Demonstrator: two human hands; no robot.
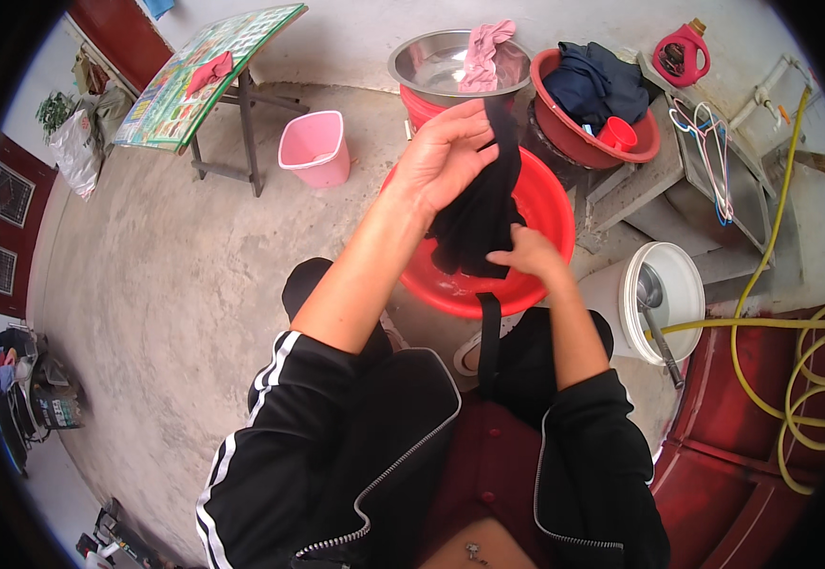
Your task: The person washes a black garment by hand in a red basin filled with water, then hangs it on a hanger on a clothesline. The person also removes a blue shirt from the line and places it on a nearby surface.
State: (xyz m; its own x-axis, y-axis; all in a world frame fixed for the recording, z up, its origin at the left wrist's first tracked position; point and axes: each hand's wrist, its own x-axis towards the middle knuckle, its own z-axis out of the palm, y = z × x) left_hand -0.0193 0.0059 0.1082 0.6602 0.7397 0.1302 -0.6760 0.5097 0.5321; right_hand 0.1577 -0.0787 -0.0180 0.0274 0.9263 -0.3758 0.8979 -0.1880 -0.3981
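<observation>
Between my knees and the wall stands a round red plastic basin (558, 206). A black cloth garment (480, 220) hangs over it, its lower part inside the basin. My left hand (448, 153) is raised at the garment's upper end and grips it with the fingers, palm partly turned to the camera. Lower down, at the garment's right edge, my right hand (530, 252) has thumb and fingers against the cloth; the fingertips are partly hidden, so its hold cannot be told.
Behind the basin are a steel bowl (412, 71) with pink cloth and a reddish tub (547, 114) of dark clothes. A white bucket (629, 306) with a ladle stands at right, near a yellow hose (739, 323). Further left are a pink bin (316, 167) and a folding table (241, 50).
</observation>
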